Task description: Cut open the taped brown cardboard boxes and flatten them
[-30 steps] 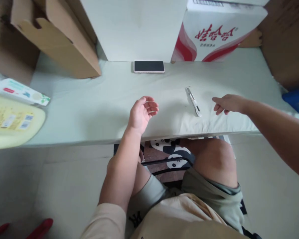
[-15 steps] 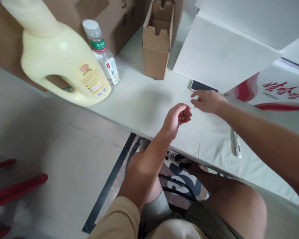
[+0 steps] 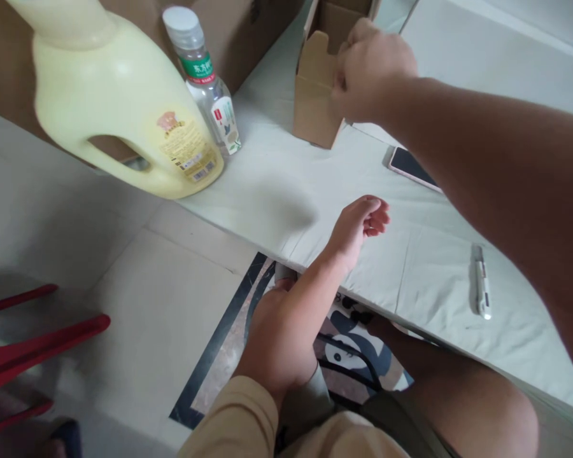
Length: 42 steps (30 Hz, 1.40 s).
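My right hand (image 3: 375, 73) is at the narrow, open-topped cardboard box (image 3: 312, 105). Its fingers are curled over the box's right side and look closed on it, with the fingertips partly hidden. The box stands upright on the pale-covered table. Closer to the table's near edge is my left hand (image 3: 365, 222), its fingers loosely curled in and nothing visible in them. Right of it lies a dark-screened phone (image 3: 413, 166), partly covered by my right forearm.
A large pale yellow jug (image 3: 124, 108) and a clear bottle with a white cap (image 3: 210, 89) stand at the left of the table. A white pen-like item (image 3: 482, 283) lies at the right. White boxes (image 3: 496, 44) are behind my arm. Red chair legs (image 3: 52, 343) show on the floor.
My right hand has moved up and left from near the phone to the cardboard box and closed on its side. My left hand keeps almost the same place. The view has shifted slightly.
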### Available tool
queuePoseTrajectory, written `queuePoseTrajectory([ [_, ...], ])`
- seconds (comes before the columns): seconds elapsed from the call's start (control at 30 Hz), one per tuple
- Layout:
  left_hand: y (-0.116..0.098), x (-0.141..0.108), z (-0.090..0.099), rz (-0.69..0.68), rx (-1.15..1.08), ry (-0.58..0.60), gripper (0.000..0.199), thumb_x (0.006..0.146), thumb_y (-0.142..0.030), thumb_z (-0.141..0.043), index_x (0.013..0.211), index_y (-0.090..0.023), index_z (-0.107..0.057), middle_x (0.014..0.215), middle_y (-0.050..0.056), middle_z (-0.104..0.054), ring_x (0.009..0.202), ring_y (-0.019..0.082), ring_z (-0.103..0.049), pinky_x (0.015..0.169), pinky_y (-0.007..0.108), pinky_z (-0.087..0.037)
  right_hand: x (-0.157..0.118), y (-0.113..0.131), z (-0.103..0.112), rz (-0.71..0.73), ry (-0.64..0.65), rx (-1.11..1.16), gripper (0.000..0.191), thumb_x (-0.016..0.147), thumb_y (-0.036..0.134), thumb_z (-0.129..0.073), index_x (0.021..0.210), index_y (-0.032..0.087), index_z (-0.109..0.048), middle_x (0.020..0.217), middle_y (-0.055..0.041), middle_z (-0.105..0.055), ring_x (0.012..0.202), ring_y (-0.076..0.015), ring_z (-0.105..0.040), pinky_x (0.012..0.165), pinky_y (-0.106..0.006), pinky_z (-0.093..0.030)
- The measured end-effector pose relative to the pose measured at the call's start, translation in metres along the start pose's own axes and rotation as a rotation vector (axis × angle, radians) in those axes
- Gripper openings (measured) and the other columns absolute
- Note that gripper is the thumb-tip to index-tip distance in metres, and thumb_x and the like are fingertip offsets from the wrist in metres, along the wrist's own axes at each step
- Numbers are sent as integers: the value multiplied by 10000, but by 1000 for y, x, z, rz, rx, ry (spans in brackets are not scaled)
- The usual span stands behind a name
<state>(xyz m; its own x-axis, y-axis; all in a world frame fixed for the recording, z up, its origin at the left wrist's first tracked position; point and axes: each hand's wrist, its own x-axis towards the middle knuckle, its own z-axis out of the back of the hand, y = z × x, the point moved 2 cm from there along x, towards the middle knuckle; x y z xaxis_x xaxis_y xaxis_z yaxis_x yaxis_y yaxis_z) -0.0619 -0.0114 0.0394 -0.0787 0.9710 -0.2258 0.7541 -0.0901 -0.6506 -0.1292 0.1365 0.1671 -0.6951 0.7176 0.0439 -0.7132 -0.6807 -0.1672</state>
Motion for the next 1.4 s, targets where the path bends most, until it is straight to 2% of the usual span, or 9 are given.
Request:
queuePoseTrajectory([
  [0.1,1,3,2,-72,20,-93,146,874,-280,-554,752,-200,-559,640,-42,-522,565,77,-480,599,234,-365,-26,-16,-5,20,-45,66,397,939,216,-477,1216,68,-719,1389,-208,-661,1277,-446,-640,1015,-574,-543],
  [0.33,-17,3,32,-637,142,-821,146,896,-194,-523,1023,-243,-471,1106,27,-579,970,120,-625,861,265,-497,-174,-95,-21,-19,-284,149,262,867,309,-487,841,194,-720,1140,-152,-779,1027,-286,-739,816,-411,-560],
  [0.43,-19,4,34,-691,259,-795,227,956,-268,-446,1182,-259,-464,1363,71,-548,1271,172,-600,1061,331,-485,-258,-130,-34,-172,-531,204,309,908,384,-430,679,251,-588,970,-168,-785,907,-270,-748,827,-434,-570],
  [0.6,7,8,2,-787,555,-310,481,991,-622,-363,1156,-250,-620,1325,86,-670,1365,257,-596,1116,376,-493,-345,-148,-83,-525,-908,372,214,885,452,-410,748,289,-436,1072,-181,-773,1090,-345,-748,981,-557,-555],
  [0.7,30,11,-18,-832,600,-112,591,967,-699,-361,1174,-237,-666,1253,90,-728,1308,277,-653,1132,399,-500,-358,-143,-109,-593,-990,565,215,909,472,-395,922,290,-508,1350,-184,-701,1338,-324,-648,1109,-534,-517],
  [0.8,43,16,-30,-907,668,-27,560,982,-650,-368,1152,-226,-692,1243,82,-749,1264,269,-683,1136,421,-507,-359,-140,-121,-633,-851,629,357,965,453,-298,1007,275,-605,1346,-134,-713,1430,-311,-563,1194,-536,-455],
  [1.0,42,25,-42,-1066,940,-142,508,979,-578,-357,812,-204,-656,963,70,-777,1006,242,-744,972,437,-580,-365,-150,-135,-608,-516,652,508,986,524,-270,1047,272,-707,1290,-85,-714,1512,-373,-441,1280,-614,-322],
  [1.2,49,32,-42,-1000,939,-253,381,927,-506,-466,955,-192,-681,1001,67,-772,944,235,-736,876,414,-599,-365,-150,-142,-501,-730,828,537,966,598,-234,1181,289,-617,1232,-104,-692,1466,-356,-484,1251,-620,-376],
  [1.4,53,36,-34,-1001,1057,-259,515,943,-602,-483,1252,-208,-603,1282,115,-717,1234,262,-693,1101,443,-544,-362,-149,-147,-474,-829,912,351,968,430,-384,1283,307,-477,1223,-103,-652,1469,-324,-474,1224,-603,-409],
])
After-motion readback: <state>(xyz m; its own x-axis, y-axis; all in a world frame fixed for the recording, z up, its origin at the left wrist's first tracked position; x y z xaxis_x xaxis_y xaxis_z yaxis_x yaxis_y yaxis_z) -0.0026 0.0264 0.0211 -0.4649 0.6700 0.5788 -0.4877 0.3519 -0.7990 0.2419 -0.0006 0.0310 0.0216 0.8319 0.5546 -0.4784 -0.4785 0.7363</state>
